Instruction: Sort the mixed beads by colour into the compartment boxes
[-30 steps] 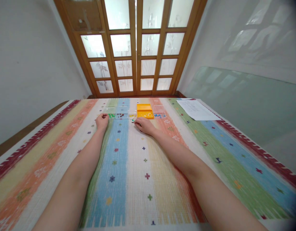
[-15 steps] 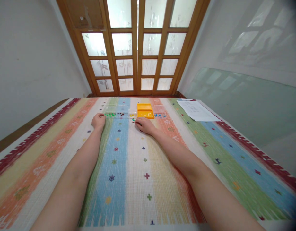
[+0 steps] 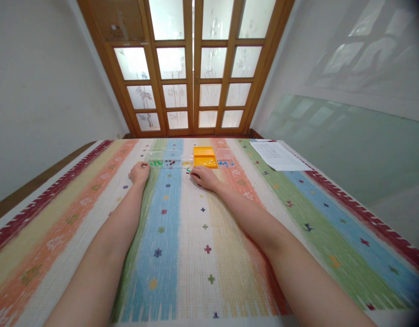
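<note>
A row of small clear plastic boxes with their lids open lies across the far part of the table. From left to right they hold green pieces (image 3: 156,163), dark red pieces (image 3: 170,162), yellow pieces (image 3: 187,164) and blue pieces (image 3: 226,163). Among them stands an open orange box (image 3: 204,151) with whitish pieces in it. My left hand (image 3: 139,173) rests, fingers curled, at the left end of the row. In front of the orange box, my right hand (image 3: 204,176) has its fingers drawn together beside tiny green and dark pieces (image 3: 188,171). Whatever either hand pinches is too small to make out.
A striped, patterned tablecloth (image 3: 192,272) covers the table. White paper sheets (image 3: 281,156) lie at the far right. Beyond the table is a wooden door (image 3: 194,81) with glass panes, and a glass sheet (image 3: 332,136) leans on the right wall.
Both hands stay nearly in place, with only slight finger movement. The whole view has shifted a little.
</note>
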The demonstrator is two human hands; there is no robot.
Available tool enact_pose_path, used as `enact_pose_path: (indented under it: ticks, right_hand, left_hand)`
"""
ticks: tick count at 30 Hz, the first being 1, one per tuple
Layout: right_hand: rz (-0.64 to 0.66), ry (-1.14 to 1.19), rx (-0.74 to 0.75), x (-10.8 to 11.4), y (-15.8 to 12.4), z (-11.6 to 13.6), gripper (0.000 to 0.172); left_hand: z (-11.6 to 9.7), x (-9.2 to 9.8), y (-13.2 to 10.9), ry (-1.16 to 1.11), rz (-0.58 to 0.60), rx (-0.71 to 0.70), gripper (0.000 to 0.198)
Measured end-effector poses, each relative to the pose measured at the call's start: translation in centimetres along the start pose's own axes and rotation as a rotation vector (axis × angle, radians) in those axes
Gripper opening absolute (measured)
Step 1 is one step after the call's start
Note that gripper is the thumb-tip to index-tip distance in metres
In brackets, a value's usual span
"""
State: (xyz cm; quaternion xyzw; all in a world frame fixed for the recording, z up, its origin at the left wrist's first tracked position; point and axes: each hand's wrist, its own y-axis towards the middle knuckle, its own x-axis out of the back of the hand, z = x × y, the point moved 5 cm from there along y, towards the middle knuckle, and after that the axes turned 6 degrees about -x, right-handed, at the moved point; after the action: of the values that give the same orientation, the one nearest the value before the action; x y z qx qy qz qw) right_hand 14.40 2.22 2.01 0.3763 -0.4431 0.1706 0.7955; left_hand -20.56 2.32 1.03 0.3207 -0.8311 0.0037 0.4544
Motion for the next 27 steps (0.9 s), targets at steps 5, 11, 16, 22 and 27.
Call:
enact_pose_path:
  ticks: [5, 11, 16, 22, 27]
  right_hand:
    - [0.0, 0.006, -0.006, 0.0, 0.0, -0.1, 0.016]
    - [-0.006, 0.002, 0.006, 0.0, 0.0, 0.0, 0.018]
    - [0.006, 0.001, -0.018, 0.0, 0.0, -0.1, 0.018]
    - [0.018, -0.025, -0.083, 0.1, 0.1, -0.6, 0.02]
    - [-0.02, -0.041, -0.121, 0.0, 0.2, -1.3, 0.021]
  left_hand:
    - [0.0, -0.1, 0.0, 0.002, 0.025, -0.003, 0.027]
    - [0.3, -0.3, 0.2, 0.01, 0.01, -0.007, 0.026]
    - [0.8, -0.9, 0.7, 0.017, 0.009, -0.016, 0.028]
    - [0.8, -1.0, 0.7, 0.021, 0.005, -0.042, 0.032]
    - [-0.4, -0.9, 0.1, -0.04, -0.047, -0.133, 0.037]
